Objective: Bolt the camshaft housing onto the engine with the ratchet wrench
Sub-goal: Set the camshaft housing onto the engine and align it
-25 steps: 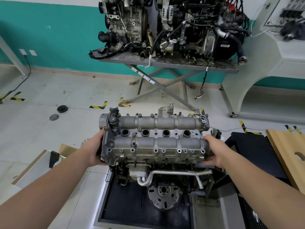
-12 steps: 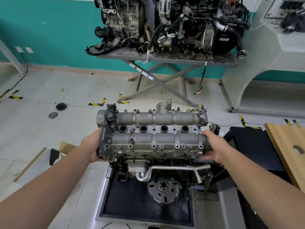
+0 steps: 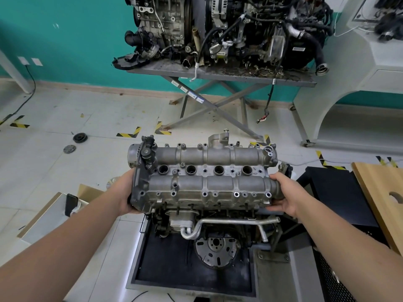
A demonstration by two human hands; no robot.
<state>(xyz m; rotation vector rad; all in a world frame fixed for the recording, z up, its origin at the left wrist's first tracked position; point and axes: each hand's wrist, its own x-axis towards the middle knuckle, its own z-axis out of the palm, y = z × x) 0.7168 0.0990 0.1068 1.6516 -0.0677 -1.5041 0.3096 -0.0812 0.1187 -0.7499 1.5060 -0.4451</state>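
Note:
The grey cast camshaft housing [image 3: 202, 177] lies across the top of the engine [image 3: 209, 232], which stands on a black mat in a tray [image 3: 174, 269]. The housing has a row of round plug holes and several empty bolt holes along its edges. My left hand [image 3: 123, 192] grips the housing's left end, fingers curled under it. My right hand [image 3: 283, 192] grips the right end, thumb on top. No ratchet wrench or bolts are in view.
A second engine [image 3: 229, 31] sits on a scissor-leg metal table [image 3: 218, 74] by the teal wall. A cardboard box with a phone [image 3: 70, 203] lies at left. A black cabinet [image 3: 340, 192] and wooden board [image 3: 379, 192] stand at right. Two round parts [image 3: 79, 137] rest on the floor.
The view has tilted slightly; both hands keep their hold on the housing ends, which seems to have settled a little onto the engine.

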